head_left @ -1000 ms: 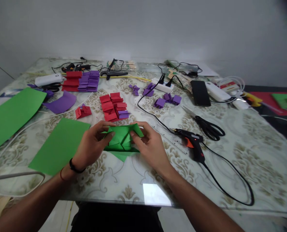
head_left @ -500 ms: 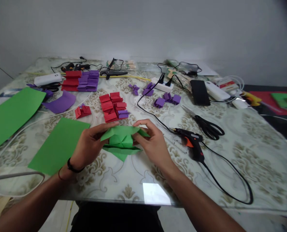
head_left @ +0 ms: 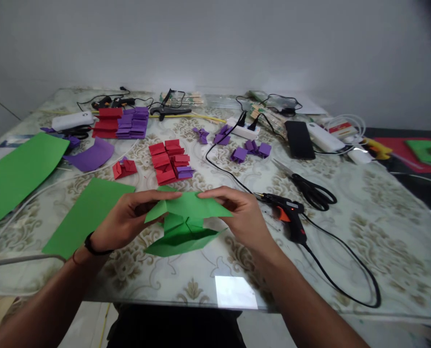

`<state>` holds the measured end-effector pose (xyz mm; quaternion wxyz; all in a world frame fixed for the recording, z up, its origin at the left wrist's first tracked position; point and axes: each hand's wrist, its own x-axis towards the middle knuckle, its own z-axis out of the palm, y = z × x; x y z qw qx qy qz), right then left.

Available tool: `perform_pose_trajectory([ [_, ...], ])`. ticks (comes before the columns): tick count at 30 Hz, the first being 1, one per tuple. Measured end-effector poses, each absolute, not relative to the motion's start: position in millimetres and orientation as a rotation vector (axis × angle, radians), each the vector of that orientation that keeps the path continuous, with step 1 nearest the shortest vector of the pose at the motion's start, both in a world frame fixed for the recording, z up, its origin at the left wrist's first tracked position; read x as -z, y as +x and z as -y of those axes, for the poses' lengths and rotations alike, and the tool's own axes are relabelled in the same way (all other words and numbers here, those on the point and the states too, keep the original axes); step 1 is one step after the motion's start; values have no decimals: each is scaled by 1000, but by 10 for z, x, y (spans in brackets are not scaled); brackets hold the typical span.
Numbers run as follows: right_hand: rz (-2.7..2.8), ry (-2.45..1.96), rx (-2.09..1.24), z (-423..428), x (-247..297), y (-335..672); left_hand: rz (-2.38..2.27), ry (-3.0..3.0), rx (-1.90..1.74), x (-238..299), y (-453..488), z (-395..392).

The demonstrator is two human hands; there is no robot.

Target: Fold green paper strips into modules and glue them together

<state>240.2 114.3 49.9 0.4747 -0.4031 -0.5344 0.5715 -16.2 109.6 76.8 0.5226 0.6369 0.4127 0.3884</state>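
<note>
Between my hands is a folded green paper piece (head_left: 186, 226), its upper flap spread wide and a lower flap standing out toward me. My left hand (head_left: 123, 217) pinches the flap's left side, thumb on top near the middle. On the other side my right hand (head_left: 246, 217) grips the same flap, thumb on its top edge and fingers underneath, partly hidden. A flat green sheet (head_left: 90, 215) lies beside my left wrist. Just beyond the hands sit folded red paper pieces (head_left: 166, 162) in a cluster, with a single red folded piece (head_left: 124, 168) to their left.
A glue gun (head_left: 286, 212) with an orange trigger and trailing cord lies right of my hands, near black-handled scissors (head_left: 311, 191). Purple folded pieces (head_left: 251, 150), a power strip (head_left: 242, 129) and a black phone (head_left: 299, 139) are farther back. A larger green sheet (head_left: 20, 176) lies at left.
The green paper's upper flap is spread flatter and wider, and its lower flap has opened toward me. My thumbs have moved closer together along the top edge.
</note>
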Motion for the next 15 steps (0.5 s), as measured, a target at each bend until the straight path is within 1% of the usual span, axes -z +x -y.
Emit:
perform_pose_trajectory([
  [5, 1513, -965, -1467, -1161, -603, 2543, -947, 1504, -795, -766, -265, -1110],
  [8, 1580, -910, -1546, -1156, -664, 2599, -866, 1408, -787, -733, -309, -1116],
  [11, 1574, -948, -1501, -1156, -678, 2577, -890, 1384, -793, -729, -280, -1113],
  [15, 1479, -1041, -1458, -1160, -617, 2492, -945, 1540, -827, -764, -181, -1097],
])
